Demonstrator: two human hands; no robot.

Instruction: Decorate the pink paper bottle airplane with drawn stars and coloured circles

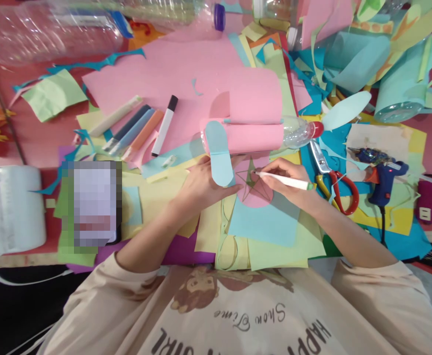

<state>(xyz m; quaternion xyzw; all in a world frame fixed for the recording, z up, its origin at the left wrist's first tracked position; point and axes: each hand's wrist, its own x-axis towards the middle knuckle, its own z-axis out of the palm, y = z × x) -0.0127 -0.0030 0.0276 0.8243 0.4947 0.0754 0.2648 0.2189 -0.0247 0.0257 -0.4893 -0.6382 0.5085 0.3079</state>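
Observation:
A clear plastic bottle wrapped in pink paper [253,138] lies on its side, with a red cap [317,129] and a pale blue paper blade at the right end. Its rounded pink paper wing [264,196] points towards me and bears a drawn star [252,180], partly coloured green. My left hand [204,182] grips the wing's left side with the thumb near its edge; its other fingers are partly hidden by a pale blue paper strip [221,158]. Closed round a white marker with a green end [288,181], my right hand [284,175] holds the tip at the star.
Several markers [142,128] lie to the left, near a phone [95,202] and a white case [12,209]. Scissors [330,177] and a blue glue gun [384,182] are at right. Plastic bottles [49,32] lie along the back. Coloured paper and scraps cover much of the table.

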